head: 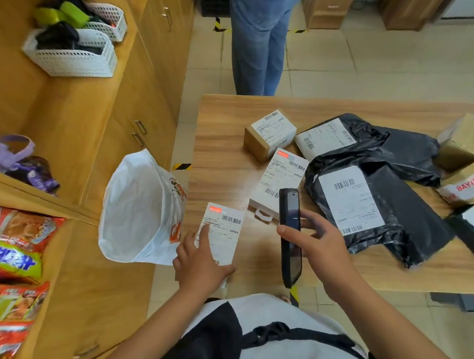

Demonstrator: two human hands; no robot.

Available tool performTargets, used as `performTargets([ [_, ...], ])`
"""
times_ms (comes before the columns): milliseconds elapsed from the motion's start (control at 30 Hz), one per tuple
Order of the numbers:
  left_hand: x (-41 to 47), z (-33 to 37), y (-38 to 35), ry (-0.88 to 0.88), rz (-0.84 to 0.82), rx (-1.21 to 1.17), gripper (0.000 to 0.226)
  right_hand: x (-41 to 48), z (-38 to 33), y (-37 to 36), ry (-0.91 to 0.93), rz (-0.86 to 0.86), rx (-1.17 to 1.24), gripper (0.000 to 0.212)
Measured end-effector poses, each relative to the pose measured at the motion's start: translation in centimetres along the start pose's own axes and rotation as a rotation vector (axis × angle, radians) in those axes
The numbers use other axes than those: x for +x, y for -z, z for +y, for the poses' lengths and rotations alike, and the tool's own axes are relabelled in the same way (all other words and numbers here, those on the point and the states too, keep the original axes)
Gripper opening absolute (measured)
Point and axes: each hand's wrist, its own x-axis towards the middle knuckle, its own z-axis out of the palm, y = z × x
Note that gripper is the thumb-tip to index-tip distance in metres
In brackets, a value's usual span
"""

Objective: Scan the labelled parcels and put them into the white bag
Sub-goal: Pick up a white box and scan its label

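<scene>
Nearby — white bag (138,209) (open-mouthed), contents unseen

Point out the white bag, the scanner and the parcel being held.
white bag (133,200), head view, inner wall.
scanner (292,211), head view, upper screen.
held parcel (224,229), head view, label middle.

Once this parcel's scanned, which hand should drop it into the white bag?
Left, probably. The left hand already holds the parcel, right beside the open white bag. The right hand is busy holding the scanner, farther from the bag.
</scene>
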Motion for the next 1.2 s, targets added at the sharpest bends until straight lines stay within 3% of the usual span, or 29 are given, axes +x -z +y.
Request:
performTargets([
  [67, -0.2, -0.1, -0.2, 0.023, 0.008, -0.004, 0.119, 0.4, -0.2, 0.0, 0.007, -0.024, -0.02, 0.083],
  [300, -0.6, -0.2, 0.4, 0.053, 0.02, -0.035, 0.117, 1.5, -0.7, -1.0, 0.039, -0.104, -0.07, 0.092],
  [467, 0.1, -1.9, 2.3, 0.134, 0.088, -0.174, 0.109, 2.3, -0.9, -2.0, 0.043, -0.155, -0.076, 0.078],
  [633, 3.2, -5.6, 5.4, 0.245, 0.182, -0.362, 0.103, 2.7, -1.1, -3.4, 0.064, -0.165, -0.074, 0.046],
  [900, 9.7, -12.4, 9.1, 0.412, 0.212, -0.449, 0.1, 2.5, -1.8, -5.8, 0.086, -0.14, -0.097, 0.056],
  [1033, 12.8, -14.7, 9.8, 0.432, 0.186, -0.467, 0.096, 2.6, -1.5, -6.8, 0.073, -0.086, -0.134, 0.051],
  [1200, 16.6, -16.0, 10.4, 0.441, 0.123, -0.424, 0.096, 2.1, -1.3, -7.8, 0.033, -0.022, -0.163, 0.061],
])
